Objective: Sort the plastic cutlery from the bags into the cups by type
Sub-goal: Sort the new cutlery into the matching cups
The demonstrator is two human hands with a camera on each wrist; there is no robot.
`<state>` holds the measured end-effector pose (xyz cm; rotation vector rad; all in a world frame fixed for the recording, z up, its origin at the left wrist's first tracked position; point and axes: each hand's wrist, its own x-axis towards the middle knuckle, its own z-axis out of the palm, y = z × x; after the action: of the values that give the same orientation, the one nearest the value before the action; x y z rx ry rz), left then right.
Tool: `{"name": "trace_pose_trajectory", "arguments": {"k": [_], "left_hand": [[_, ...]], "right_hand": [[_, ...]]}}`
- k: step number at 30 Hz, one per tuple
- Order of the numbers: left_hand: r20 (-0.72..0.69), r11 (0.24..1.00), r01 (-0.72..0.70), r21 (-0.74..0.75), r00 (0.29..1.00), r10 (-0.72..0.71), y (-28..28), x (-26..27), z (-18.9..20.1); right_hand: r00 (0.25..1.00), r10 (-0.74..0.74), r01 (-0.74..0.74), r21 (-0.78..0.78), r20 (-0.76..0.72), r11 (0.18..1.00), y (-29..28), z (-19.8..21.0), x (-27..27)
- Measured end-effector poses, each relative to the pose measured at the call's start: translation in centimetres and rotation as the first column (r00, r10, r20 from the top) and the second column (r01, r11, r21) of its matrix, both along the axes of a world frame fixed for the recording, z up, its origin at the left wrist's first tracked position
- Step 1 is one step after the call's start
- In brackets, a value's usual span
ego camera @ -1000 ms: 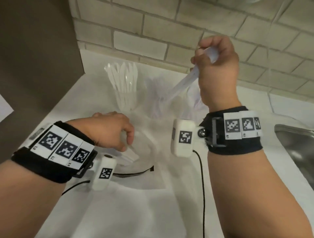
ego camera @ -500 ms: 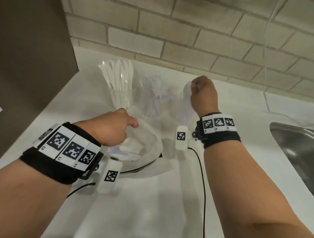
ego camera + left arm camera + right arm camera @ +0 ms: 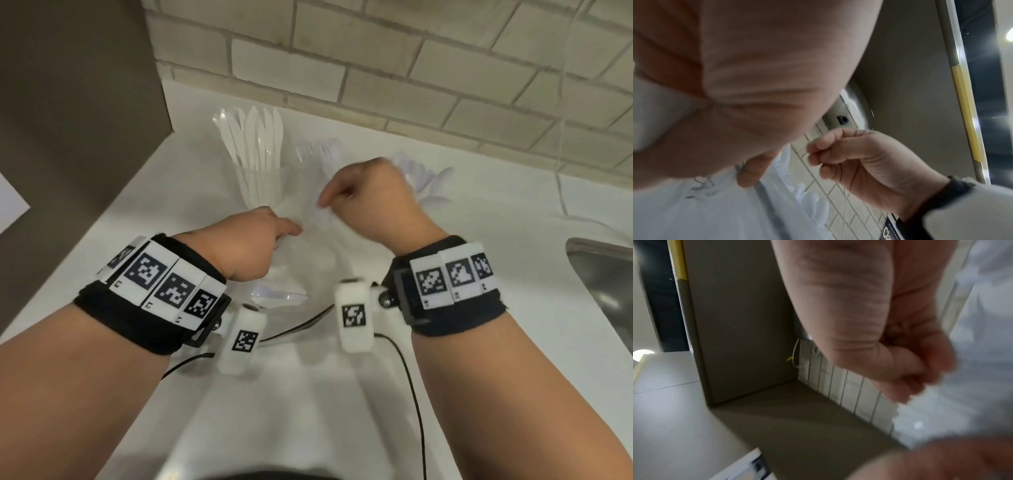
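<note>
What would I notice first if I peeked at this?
Probably the two bare arms reaching in, each with a black wristband of black-and-white square codes, the left hand and right hand close together over a crinkly clear plastic bag on the white counter. Behind them, by the pale brick wall, a clear cup bristles with upright white plastic knives.

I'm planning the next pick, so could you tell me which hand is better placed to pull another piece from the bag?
Right, probably. The right hand hovers over the bag, fingers curled and apparently empty, while the left hand grips its edge.
</note>
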<state>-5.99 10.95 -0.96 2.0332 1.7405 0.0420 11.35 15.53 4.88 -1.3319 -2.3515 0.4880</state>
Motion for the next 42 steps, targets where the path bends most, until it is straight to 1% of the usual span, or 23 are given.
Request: {"name": "trace_pose_trajectory", "arguments": {"k": [1,2,3,4,6,7,9,11,13,14,15,17,19,21,23,25,30,33,35,38,40,42], "left_hand": [[0.001,1.0,0.001,0.018,1.0,-0.001,-0.1,0.0,0.0],[0.004,0.999,0.004,0.037,1.0,-0.004,-0.2,0.0,0.1],[0.009,0.998,0.008,0.057,1.0,-0.008,-0.3,-0.1,0.1],[0.011,0.997,0.012,0.072,1.0,-0.013,-0.6,-0.3,0.1],[-0.014,0.997,0.036,0.075,0.999,-0.035,-1.2,-1.0,0.0],[-0.052,0.997,0.042,0.057,0.998,-0.039,-1.6,-1.3,0.0],[-0.141,1.0,0.005,0.004,0.99,-0.004,-2.2,-1.9,-0.2],[-0.203,0.999,-0.047,-0.002,0.978,0.046,-2.6,-1.9,-0.3],[-0.189,0.997,-0.08,0.003,0.979,0.08,-3.2,-1.5,-0.2],[-0.17,0.995,-0.094,-0.018,0.981,0.09,-3.3,-1.4,-0.4],[-0.164,0.993,-0.095,-0.065,0.983,0.083,-3.5,-1.4,-0.7],[-0.198,0.982,-0.087,-0.167,0.979,0.053,-3.8,-1.4,-1.1],[-0.232,0.971,-0.084,-0.224,0.972,0.031,-4.0,-1.5,-1.6],[-0.247,0.967,-0.078,-0.242,0.969,0.016,-4.0,-1.5,-2.0],[-0.238,0.964,-0.081,-0.254,0.971,0.019,-3.8,-1.7,-2.3],[-0.204,0.956,-0.096,-0.277,0.978,0.04,-3.7,-2.0,-2.5],[-0.18,0.961,-0.141,-0.238,0.979,0.099,-3.1,-3.1,-2.6],[-0.159,0.961,-0.15,-0.234,0.981,0.115,-3.1,-3.8,-2.7],[-0.136,0.963,-0.145,-0.226,0.984,0.116,-3.3,-4.0,-2.8],[-0.113,0.97,-0.126,-0.207,0.988,0.104,-3.3,-4.1,-3.0],[-0.103,0.972,-0.119,-0.201,0.99,0.1,-3.2,-4.3,-2.8],[-0.061,0.977,-0.097,-0.192,0.994,0.087,-3.1,-4.7,-2.5]], "right_hand": [[0.988,0.13,-0.123,-0.089,0.08,0.988,-1.2,-0.2,-1.0],[0.954,0.242,-0.213,-0.17,0.174,0.962,-2.1,-0.7,-1.7],[0.905,0.321,-0.261,-0.232,0.281,0.937,-2.7,-1.6,-2.3],[0.85,0.36,-0.27,-0.269,0.384,0.924,-3.2,-2.5,-2.7],[0.766,0.361,-0.228,-0.301,0.532,0.926,-3.6,-4.3,-2.8],[0.744,0.35,-0.197,-0.314,0.57,0.929,-3.7,-5.0,-2.8],[0.72,0.335,-0.158,-0.327,0.607,0.932,-3.9,-5.9,-2.7],[0.706,0.318,-0.144,-0.311,0.632,0.939,-4.4,-6.7,-2.9],[0.71,0.291,-0.128,-0.289,0.641,0.949,-4.9,-7.3,-3.1],[0.716,0.279,-0.118,-0.283,0.64,0.952,-5.0,-7.5,-3.1],[0.72,0.274,-0.112,-0.283,0.637,0.953,-5.0,-7.6,-3.1],[0.723,0.276,-0.116,-0.283,0.633,0.952,-4.7,-7.5,-2.9],[0.746,0.253,-0.106,-0.265,0.616,0.958,-4.3,-7.5,-2.8],[0.773,0.203,-0.063,-0.246,0.601,0.967,-4.1,-7.7,-2.9],[0.766,0.182,-0.035,-0.242,0.617,0.97,-4.2,-8.0,-3.1],[0.755,0.194,-0.034,-0.257,0.626,0.966,-4.4,-8.4,-3.3],[0.741,0.3,-0.089,-0.355,0.6,0.931,-4.1,-8.9,-3.3],[0.74,0.336,-0.155,-0.339,0.582,0.928,-4.4,-8.8,-3.1],[0.775,0.338,-0.172,-0.336,0.534,0.926,-4.5,-8.9,-2.8],[0.834,0.302,-0.122,-0.38,0.462,0.917,-4.8,-9.1,-2.6],[0.853,0.287,-0.105,-0.394,0.436,0.913,-4.7,-9.1,-2.6],[0.876,0.289,-0.115,-0.414,0.386,0.903,-4.5,-8.6,-2.2]]}}
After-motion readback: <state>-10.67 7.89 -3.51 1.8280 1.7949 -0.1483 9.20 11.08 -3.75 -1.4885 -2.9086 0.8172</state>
